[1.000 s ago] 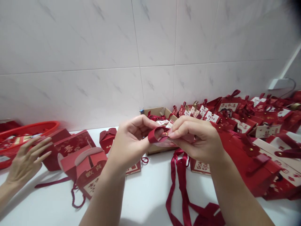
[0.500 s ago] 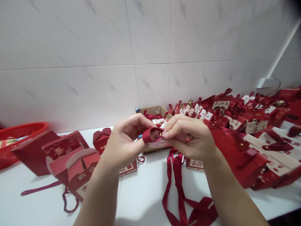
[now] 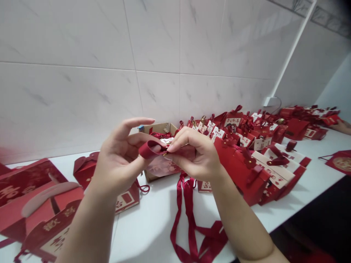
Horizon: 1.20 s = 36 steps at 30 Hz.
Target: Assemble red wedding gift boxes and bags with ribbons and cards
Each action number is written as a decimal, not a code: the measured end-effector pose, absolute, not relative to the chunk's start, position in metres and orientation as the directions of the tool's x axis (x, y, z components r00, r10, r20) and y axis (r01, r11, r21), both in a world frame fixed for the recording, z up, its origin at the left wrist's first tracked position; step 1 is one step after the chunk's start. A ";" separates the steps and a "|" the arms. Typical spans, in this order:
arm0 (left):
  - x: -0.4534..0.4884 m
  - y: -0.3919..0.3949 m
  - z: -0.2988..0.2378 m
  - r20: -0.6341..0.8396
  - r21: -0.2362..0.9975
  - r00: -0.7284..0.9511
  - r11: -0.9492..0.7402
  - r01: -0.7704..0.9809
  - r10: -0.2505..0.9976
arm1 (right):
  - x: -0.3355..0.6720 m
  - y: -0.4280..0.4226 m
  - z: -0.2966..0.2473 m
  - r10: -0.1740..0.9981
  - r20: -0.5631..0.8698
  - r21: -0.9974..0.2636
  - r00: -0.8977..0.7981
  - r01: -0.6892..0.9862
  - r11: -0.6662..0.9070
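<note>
In the head view, a dark red ribbon loop [image 3: 148,149] with a small gold fastener stands up between my hands. My left hand [image 3: 123,153] has its thumb at the loop and its middle finger curled behind it, while the index finger is lifted away. Thumb and index finger of my right hand [image 3: 193,151] pinch the ribbon's base by the fastener. Under my fingers a pinkish-red piece [image 3: 161,166] shows partly; the hands hide the rest. Long loose red ribbons [image 3: 189,219] trail on the white table below my right hand.
Behind my hands stands an open cardboard box [image 3: 172,128] with red items. Several red gift boxes [image 3: 244,175] crowd the right side along the tiled wall. More red boxes [image 3: 55,208] stand at left. Another person's hand [image 3: 341,126] is at far right.
The view has swung to the right, bringing the other person's hand into sight. My left index finger has lifted off the ribbon loop. My right hand keeps its pinch.
</note>
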<state>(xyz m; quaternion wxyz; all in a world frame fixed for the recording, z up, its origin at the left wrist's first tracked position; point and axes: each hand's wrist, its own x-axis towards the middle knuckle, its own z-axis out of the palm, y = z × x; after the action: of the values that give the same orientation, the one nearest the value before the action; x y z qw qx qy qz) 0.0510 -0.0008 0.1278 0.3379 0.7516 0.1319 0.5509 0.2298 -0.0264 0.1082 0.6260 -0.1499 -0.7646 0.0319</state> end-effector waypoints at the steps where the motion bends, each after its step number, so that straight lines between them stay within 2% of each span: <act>1: 0.051 0.001 0.128 0.738 0.655 0.358 -0.735 -0.175 0.572 | 0.230 -0.025 0.108 0.262 0.950 -0.230 -0.168 0.190 0.955; 8: 0.051 0.003 0.127 0.749 0.644 0.346 -0.742 -0.183 0.565 | 0.231 -0.023 0.107 0.240 0.953 -0.203 -0.182 0.200 0.958; 14: 0.051 0.002 0.127 0.752 0.639 0.340 -0.750 -0.171 0.564 | 0.232 -0.025 0.108 0.233 0.950 -0.171 -0.209 0.275 0.946; 20: 0.057 -0.007 0.125 0.760 0.633 0.306 -0.759 -0.151 0.573 | 0.232 -0.029 0.110 0.176 0.956 -0.097 -0.236 0.313 0.945; 27: 0.059 -0.013 0.122 0.803 0.591 0.260 -0.770 -0.240 0.536 | 0.233 -0.037 0.113 0.105 0.956 0.005 -0.274 0.371 0.929; 36: 0.052 -0.015 0.122 0.783 0.606 0.362 -0.751 -0.262 0.506 | 0.234 -0.040 0.113 0.063 0.955 0.067 -0.288 0.418 0.906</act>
<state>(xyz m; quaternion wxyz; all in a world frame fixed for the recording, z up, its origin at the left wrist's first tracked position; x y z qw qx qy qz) 0.0518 -0.0149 0.1224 0.3435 0.7502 0.0814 0.5590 0.2342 -0.0405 0.1128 0.5766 -0.1527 -0.7877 -0.1541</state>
